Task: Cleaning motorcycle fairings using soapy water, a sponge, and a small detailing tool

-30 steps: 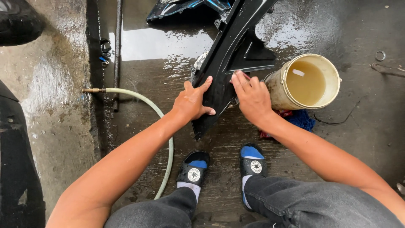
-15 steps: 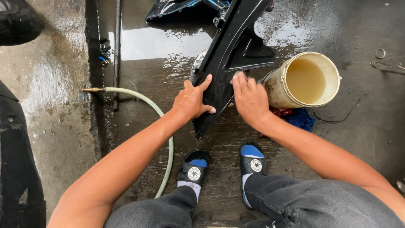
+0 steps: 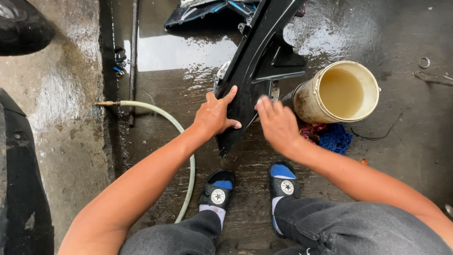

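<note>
A long black plastic body panel (image 3: 257, 66) stands tilted on the wet concrete in front of me. My left hand (image 3: 216, 114) grips its lower left edge, thumb across the front face. My right hand (image 3: 277, 123) lies flat on the panel's lower right side, fingers together and slightly blurred. Right of the panel lies a cream bucket (image 3: 340, 93) on its side, holding murky water. A blue cloth (image 3: 333, 138) and a bit of red fabric sit under my right forearm.
A pale green hose (image 3: 178, 131) with a brass nozzle curves along the floor at left. A dark drain channel (image 3: 113, 85) runs beside a concrete kerb. More dark panels (image 3: 203, 10) lie at the top. My slippered feet (image 3: 250, 189) stand below.
My right hand has slid a little down and left across the panel's lower part and now looks blurred. My left hand keeps its grip on the panel's edge.
</note>
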